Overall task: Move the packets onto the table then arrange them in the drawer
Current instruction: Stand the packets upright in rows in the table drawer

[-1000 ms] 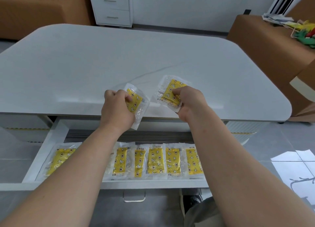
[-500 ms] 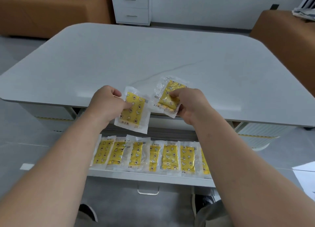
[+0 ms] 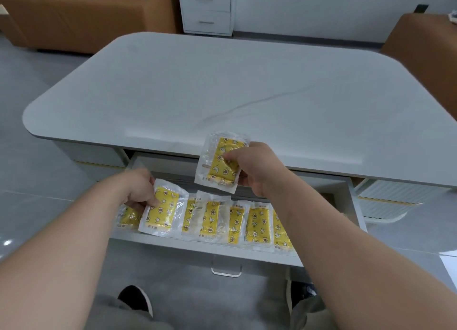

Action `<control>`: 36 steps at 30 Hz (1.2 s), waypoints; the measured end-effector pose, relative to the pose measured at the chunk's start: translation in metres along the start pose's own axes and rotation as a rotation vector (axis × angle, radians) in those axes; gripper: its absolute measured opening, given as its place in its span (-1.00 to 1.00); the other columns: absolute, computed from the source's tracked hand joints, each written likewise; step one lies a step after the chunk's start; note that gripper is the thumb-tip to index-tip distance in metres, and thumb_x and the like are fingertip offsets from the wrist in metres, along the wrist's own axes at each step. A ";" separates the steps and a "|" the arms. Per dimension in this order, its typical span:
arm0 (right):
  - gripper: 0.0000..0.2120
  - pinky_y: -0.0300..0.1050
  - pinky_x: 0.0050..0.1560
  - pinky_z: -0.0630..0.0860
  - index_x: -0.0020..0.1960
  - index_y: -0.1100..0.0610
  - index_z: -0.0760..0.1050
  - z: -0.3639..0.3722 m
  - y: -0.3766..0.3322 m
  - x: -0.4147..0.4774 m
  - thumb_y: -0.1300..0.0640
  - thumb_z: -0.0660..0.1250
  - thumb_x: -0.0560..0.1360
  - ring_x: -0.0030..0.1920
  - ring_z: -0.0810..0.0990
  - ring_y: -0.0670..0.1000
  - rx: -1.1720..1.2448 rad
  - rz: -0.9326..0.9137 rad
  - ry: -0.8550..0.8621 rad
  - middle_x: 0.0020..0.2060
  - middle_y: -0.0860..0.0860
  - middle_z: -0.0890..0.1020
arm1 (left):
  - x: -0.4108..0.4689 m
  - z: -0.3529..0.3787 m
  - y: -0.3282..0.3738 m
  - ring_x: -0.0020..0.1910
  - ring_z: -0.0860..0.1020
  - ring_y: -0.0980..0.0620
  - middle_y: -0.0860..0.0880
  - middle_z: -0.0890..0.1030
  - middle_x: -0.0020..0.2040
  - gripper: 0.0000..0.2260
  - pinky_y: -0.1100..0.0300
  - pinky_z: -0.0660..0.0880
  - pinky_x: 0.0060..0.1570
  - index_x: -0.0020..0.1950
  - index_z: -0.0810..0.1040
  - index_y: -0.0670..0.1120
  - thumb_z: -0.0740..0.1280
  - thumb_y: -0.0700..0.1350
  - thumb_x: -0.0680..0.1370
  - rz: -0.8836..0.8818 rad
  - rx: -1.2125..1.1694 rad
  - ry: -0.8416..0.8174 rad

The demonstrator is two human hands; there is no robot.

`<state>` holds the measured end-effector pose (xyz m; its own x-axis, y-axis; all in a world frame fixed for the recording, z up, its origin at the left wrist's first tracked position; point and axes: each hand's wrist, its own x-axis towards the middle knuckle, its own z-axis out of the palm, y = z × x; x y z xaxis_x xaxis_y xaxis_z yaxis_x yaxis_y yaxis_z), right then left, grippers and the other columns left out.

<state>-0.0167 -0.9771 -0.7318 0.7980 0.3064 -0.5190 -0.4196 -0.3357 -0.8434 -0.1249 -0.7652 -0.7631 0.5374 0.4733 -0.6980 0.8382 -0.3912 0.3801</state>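
Left hand (image 3: 138, 191) is pinching a yellow packet (image 3: 162, 209) over the drawer (image 3: 197, 247); right hand (image 3: 254, 167) is pinching a second packet (image 3: 220, 161) at 1 o'clock.

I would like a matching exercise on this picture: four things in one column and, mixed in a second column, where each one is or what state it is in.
Column one
1. left hand
2. right hand
3. drawer
4. white cabinet

Column two
a. pulled open under the table
b. stands by the far wall
c. grips the raised packet at the table's near edge
d. pinches the low packet over the left end of the row of packets

Pairs: 1-d, 2-c, 3-a, 4-b
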 end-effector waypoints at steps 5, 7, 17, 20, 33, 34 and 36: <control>-0.76 0.07 -0.11 0.71 0.16 0.21 0.51 0.007 0.004 0.001 0.28 0.45 0.52 -0.12 0.74 0.15 0.028 0.028 -0.062 -0.01 0.18 0.70 | 0.014 0.003 -0.012 -0.18 0.65 -0.15 -0.19 0.58 -0.04 -0.41 -0.01 0.66 -0.17 0.42 0.35 -0.20 0.48 -0.39 0.46 -0.008 0.068 0.005; -0.74 0.14 -0.05 0.70 0.16 0.20 0.53 0.011 0.005 0.001 0.30 0.46 0.51 -0.09 0.74 0.17 0.026 0.030 -0.077 0.01 0.16 0.70 | 0.017 0.004 -0.013 -0.22 0.65 -0.11 -0.15 0.56 -0.04 -0.47 0.01 0.67 -0.18 0.35 0.39 -0.18 0.52 -0.33 0.45 0.014 0.158 0.055; -0.77 0.18 0.06 0.67 0.15 0.17 0.57 0.018 0.009 0.000 0.27 0.46 0.51 -0.05 0.74 0.15 -0.007 0.024 -0.123 -0.01 0.12 0.73 | 0.024 0.016 -0.020 -0.09 0.64 -0.04 -0.06 0.58 0.05 -0.42 0.07 0.62 -0.06 0.25 0.42 -0.11 0.62 -0.01 0.36 0.064 0.498 0.118; -0.79 0.08 -0.07 0.70 0.17 0.20 0.56 0.019 0.008 -0.005 0.29 0.42 0.54 -0.07 0.74 0.14 0.000 0.030 -0.155 0.00 0.14 0.72 | 0.024 0.019 -0.021 0.04 0.53 -0.06 -0.08 0.55 0.16 -0.42 0.11 0.51 -0.05 0.29 0.42 -0.11 0.60 0.01 0.39 0.074 0.562 0.138; -0.77 0.05 -0.01 0.69 0.12 0.31 0.54 0.057 0.048 0.006 0.30 0.44 0.48 -0.12 0.69 0.12 -0.412 0.009 -0.105 0.07 0.26 0.69 | -0.010 -0.020 0.022 -0.31 0.46 0.00 -0.05 0.50 -0.25 -0.87 0.20 0.36 -0.41 -0.25 0.52 -0.14 0.38 -0.29 0.47 0.165 0.626 0.387; -0.80 0.10 0.02 0.69 0.09 0.31 0.54 0.061 0.054 0.007 0.30 0.44 0.49 -0.14 0.68 0.11 -0.429 0.015 -0.111 0.04 0.25 0.69 | -0.014 -0.019 0.025 -0.26 0.48 0.00 -0.05 0.55 -0.16 -0.94 0.19 0.40 -0.36 -0.15 0.57 -0.12 0.40 -0.26 0.48 0.176 0.643 0.380; -0.83 0.14 0.02 0.69 0.03 0.31 0.52 0.068 0.063 0.010 0.27 0.46 0.51 -0.15 0.69 0.10 -0.468 0.022 -0.140 -0.04 0.22 0.70 | -0.018 -0.017 0.028 -0.15 0.53 -0.03 -0.06 0.60 -0.01 -0.88 0.16 0.48 -0.23 0.02 0.62 -0.11 0.42 -0.22 0.50 0.199 0.656 0.376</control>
<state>-0.0649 -0.9347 -0.7998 0.7120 0.4002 -0.5770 -0.1709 -0.6982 -0.6952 -0.1094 -0.7713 -0.7300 0.7655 0.5353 -0.3571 0.5593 -0.8279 -0.0420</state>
